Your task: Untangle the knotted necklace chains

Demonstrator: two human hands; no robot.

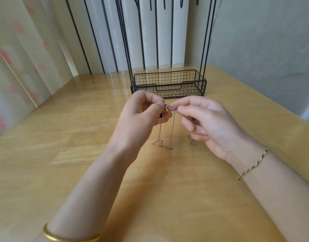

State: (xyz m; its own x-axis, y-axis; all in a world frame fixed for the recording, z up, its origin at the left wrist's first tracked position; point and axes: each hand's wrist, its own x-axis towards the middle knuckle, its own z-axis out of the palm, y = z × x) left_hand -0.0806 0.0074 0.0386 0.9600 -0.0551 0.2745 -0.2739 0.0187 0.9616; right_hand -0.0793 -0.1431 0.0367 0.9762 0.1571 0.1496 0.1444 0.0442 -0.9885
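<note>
Nearest, a gold bangle [70,237] circles the left wrist and a braided cord bracelet [253,165] the right. Above mid-surface, the left hand [141,114] and right hand [207,123] each pinch the knotted necklace chains [170,107]. The loose strands [173,130] hang down to the wooden surface [63,154]. A black wire basket [168,83] stands near the far edge.

Glossy pale-wood worktop [77,154]. Black wire basket [168,84] stands near far edge, right of centre. Lower ends of necklace chains [161,144] lie pooled mid-worktop.
</note>
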